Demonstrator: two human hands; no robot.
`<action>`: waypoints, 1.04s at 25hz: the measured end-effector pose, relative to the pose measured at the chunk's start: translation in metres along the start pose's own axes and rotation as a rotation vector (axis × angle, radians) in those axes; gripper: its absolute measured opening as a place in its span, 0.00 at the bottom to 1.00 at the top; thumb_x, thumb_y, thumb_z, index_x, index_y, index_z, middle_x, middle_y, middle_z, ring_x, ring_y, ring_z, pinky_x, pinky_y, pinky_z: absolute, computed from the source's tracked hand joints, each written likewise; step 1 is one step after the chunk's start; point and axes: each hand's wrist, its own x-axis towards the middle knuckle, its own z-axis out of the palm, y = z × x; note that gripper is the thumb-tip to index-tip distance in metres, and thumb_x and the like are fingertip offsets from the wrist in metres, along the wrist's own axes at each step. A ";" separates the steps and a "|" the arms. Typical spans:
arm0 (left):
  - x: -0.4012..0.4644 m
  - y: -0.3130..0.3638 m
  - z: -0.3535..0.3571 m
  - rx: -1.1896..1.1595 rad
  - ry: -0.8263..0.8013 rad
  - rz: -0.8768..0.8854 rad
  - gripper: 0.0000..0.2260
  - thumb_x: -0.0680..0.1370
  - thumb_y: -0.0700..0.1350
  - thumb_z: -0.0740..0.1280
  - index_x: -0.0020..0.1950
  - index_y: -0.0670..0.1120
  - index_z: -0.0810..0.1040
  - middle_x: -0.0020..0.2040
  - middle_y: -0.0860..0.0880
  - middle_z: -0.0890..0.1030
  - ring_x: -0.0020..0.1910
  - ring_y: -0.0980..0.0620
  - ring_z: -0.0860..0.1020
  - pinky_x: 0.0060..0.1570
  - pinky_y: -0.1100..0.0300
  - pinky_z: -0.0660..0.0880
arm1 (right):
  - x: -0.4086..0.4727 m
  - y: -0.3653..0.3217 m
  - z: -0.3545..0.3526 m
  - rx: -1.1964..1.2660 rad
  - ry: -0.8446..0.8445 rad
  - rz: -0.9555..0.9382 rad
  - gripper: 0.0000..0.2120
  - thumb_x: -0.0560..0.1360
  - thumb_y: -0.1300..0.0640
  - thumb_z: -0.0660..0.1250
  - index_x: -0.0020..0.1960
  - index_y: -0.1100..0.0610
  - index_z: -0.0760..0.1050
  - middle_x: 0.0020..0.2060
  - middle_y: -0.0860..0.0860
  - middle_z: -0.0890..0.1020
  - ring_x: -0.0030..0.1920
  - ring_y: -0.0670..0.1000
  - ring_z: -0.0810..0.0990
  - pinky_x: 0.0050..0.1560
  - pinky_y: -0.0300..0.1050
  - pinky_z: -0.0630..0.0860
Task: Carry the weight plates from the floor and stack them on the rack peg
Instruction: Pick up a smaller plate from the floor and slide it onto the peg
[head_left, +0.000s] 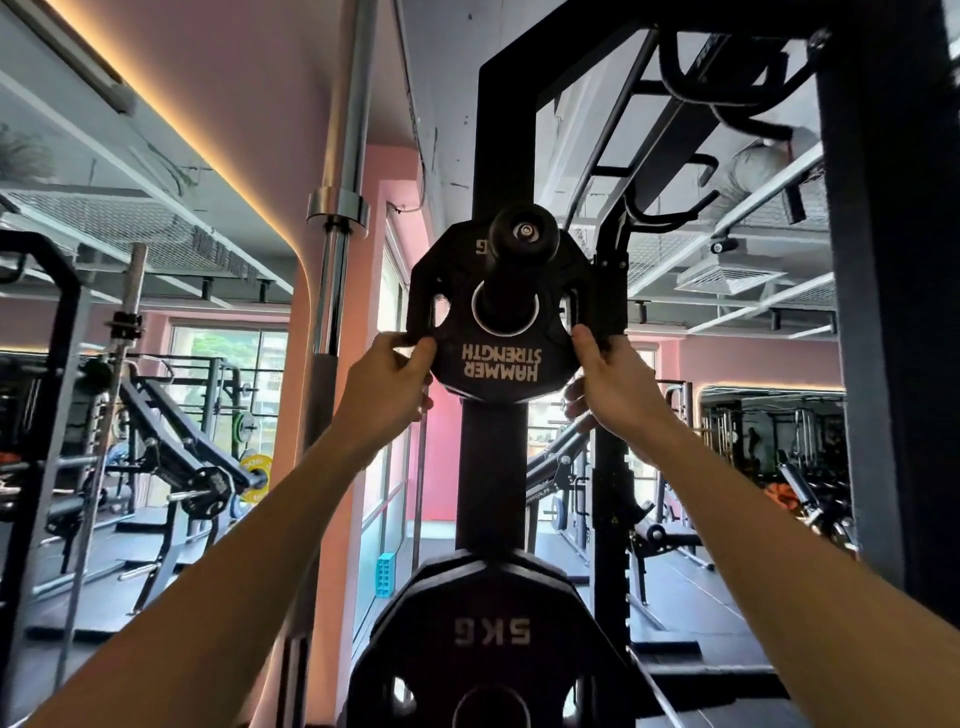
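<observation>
A small black weight plate (501, 364) marked HAMMER STRENGTH, upside down, hangs on the upper rack peg (523, 236), which passes through its centre hole. My left hand (387, 382) grips the plate's lower left edge, thumb on the front face. My right hand (608, 376) grips its lower right edge, fingers curled behind. Below, a larger black 5 KG plate (493, 631) sits on a lower peg of the same black rack upright (491, 467).
An upright chrome barbell (337, 218) stands just left of the rack. Another black rack post (883, 312) rises at the right. Benches, racks and coloured plates fill the gym floor behind on both sides. A turquoise block (384, 577) lies on the floor.
</observation>
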 end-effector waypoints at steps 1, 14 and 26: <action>-0.013 -0.002 -0.004 0.024 -0.016 -0.011 0.14 0.81 0.53 0.62 0.61 0.45 0.73 0.47 0.46 0.82 0.36 0.50 0.82 0.34 0.59 0.76 | -0.014 0.000 -0.003 -0.002 -0.015 0.007 0.23 0.81 0.41 0.56 0.59 0.61 0.69 0.45 0.62 0.82 0.35 0.56 0.82 0.31 0.48 0.79; -0.301 -0.016 -0.038 -0.063 -0.119 -0.328 0.01 0.78 0.48 0.68 0.46 0.52 0.77 0.43 0.49 0.82 0.40 0.56 0.81 0.38 0.60 0.77 | -0.294 0.068 -0.036 0.158 -0.128 0.280 0.15 0.80 0.44 0.61 0.45 0.56 0.74 0.38 0.50 0.82 0.36 0.47 0.79 0.38 0.48 0.75; -0.587 -0.114 -0.109 0.168 -0.398 -0.883 0.06 0.80 0.48 0.64 0.49 0.48 0.77 0.41 0.51 0.81 0.34 0.65 0.78 0.37 0.64 0.73 | -0.589 0.153 -0.022 -0.087 -0.314 0.867 0.15 0.82 0.47 0.58 0.47 0.57 0.74 0.38 0.50 0.79 0.36 0.47 0.77 0.38 0.41 0.72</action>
